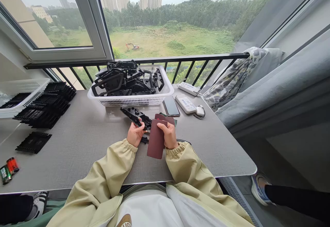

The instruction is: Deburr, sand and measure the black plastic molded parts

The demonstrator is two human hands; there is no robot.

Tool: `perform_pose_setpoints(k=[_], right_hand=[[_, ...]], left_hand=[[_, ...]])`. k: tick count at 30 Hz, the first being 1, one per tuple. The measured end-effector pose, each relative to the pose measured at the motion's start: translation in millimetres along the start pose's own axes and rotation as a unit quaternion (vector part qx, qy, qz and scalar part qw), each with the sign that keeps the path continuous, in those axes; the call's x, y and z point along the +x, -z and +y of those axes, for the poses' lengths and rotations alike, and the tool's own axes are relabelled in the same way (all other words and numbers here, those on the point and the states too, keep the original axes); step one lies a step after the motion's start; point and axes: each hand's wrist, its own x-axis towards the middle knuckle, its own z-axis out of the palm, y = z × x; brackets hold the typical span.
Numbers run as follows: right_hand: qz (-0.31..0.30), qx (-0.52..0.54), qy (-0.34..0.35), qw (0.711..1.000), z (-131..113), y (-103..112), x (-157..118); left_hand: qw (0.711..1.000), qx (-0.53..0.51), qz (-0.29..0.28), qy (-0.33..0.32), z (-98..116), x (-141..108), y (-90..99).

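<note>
My left hand (136,134) is closed on a black plastic part (136,116), a long moulded piece held tilted just above the table. In my right hand (168,135) is a maroon sheet (156,141), stiff and matt like sandpaper, with the thumb pressed on its face. The sheet hangs beside the part's right end; whether they touch, I cannot tell. Another maroon piece (168,120) with something dark green at its edge shows behind my right hand. A small black piece (144,140) lies on the table beside my left hand.
A white basket (131,101) heaped with black plastic parts stands at the back. Behind my right hand lie a phone (171,106) and two white devices (186,104). Stacked black panels (46,103), a white crate (38,86) and two batteries (12,165) are at left.
</note>
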Motion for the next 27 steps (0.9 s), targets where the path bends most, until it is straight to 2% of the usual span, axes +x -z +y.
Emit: perform_pose_setpoints(k=[6,10,12,14,16,19,22,24,27], right_hand=[[0.014,0.036,-0.013,0.999,-14.0,4.4,2.0],[-0.021,0.045,-0.022,0.999,-18.0,6.1,0.8],[-0.04,0.041,-0.025,0.998,-17.9,6.9,0.7],[-0.057,0.031,-0.035,0.997,-17.2,7.0,0.4],[-0.073,0.021,-0.051,0.996,-16.0,6.0,-0.6],[-0.097,0.001,-0.069,0.993,-12.7,1.9,-3.5],[-0.124,-0.02,-0.089,0.988,-7.9,-2.5,-6.5],[-0.132,-0.029,-0.095,0.986,-5.1,-3.9,-7.4],[-0.135,-0.039,-0.095,0.985,-3.0,-2.8,-7.0]], left_hand=[[0.987,0.038,-0.136,0.078,0.2,-6.8,-1.4],[0.964,0.072,-0.21,0.144,-3.4,-6.8,3.0],[0.959,0.086,-0.221,0.159,-4.4,-6.2,5.2],[0.965,0.08,-0.199,0.152,-3.4,-6.1,5.4],[0.978,0.054,-0.152,0.13,-0.3,-6.0,3.2],[0.997,0.009,-0.051,0.057,6.0,-5.1,-2.5],[0.999,0.01,0.046,-0.013,9.0,-3.9,-7.6],[0.996,0.022,0.078,-0.027,8.5,-3.7,-9.7],[0.994,0.038,0.093,-0.036,6.1,-3.7,-10.7]])
